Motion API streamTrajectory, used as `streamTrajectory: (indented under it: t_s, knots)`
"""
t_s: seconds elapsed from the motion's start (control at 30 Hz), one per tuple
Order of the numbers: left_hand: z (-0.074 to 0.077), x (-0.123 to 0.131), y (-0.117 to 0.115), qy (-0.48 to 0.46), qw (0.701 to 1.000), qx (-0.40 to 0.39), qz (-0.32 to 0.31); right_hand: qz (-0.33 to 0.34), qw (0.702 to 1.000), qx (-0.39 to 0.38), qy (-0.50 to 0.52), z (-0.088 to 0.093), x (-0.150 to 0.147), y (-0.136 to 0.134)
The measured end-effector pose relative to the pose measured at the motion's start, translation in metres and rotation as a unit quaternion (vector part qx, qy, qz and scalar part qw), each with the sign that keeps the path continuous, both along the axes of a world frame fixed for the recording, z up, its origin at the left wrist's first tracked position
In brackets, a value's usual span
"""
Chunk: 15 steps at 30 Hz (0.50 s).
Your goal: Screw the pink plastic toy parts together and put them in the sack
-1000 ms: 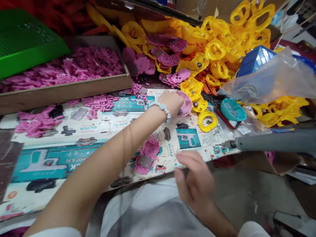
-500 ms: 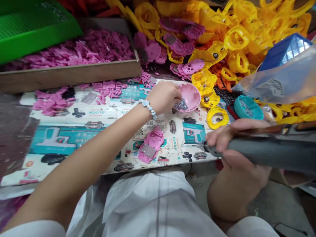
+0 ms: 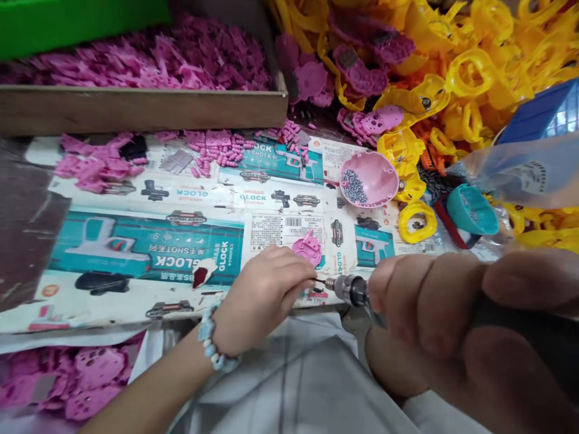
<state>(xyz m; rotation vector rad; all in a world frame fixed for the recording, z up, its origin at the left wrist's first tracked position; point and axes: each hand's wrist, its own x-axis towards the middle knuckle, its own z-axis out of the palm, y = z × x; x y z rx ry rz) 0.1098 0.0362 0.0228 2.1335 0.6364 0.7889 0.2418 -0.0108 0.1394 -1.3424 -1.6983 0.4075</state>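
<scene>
Left hand (image 3: 265, 298) has moved from bowl (image 3: 382, 175) to driver (image 3: 353, 290), fingers (image 3: 292, 274) together at its tip; right hand (image 3: 452, 313) clamps it. Open room leftward along cardboard (image 3: 122, 307) edge, printed "GLOCK".

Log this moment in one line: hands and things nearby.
Left hand: at bit, partly hiding pink part | Right hand: gripping driver | Nearby: pink bowl holding metal pieces, yellow ring

I've got one screwdriver (image 3: 351, 290), one pink bowl (image 3: 380, 172) and one teal bowl (image 3: 483, 226). Looks like one pink casing (image 3: 308, 249) too, partly hidden.
</scene>
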Motion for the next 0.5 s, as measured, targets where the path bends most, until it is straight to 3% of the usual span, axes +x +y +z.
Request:
streamTrajectory:
  t_s: [0.13, 0.33, 0.5]
  knots:
    - [-0.004, -0.004, -0.001, 0.014, 1.000, 0.003, -0.011, -0.017, 0.981, -0.024, 0.191, -0.003, -0.012, 0.000]
    - [-0.003, -0.008, 0.004, 0.032, 0.999, 0.009, -0.036, -0.021, 0.982, -0.051, 0.181, 0.004, -0.021, 0.011]
    - [-0.002, -0.012, 0.008, 0.029, 0.995, 0.018, -0.092, 0.005, 0.985, -0.068, 0.160, 0.009, -0.018, 0.007]
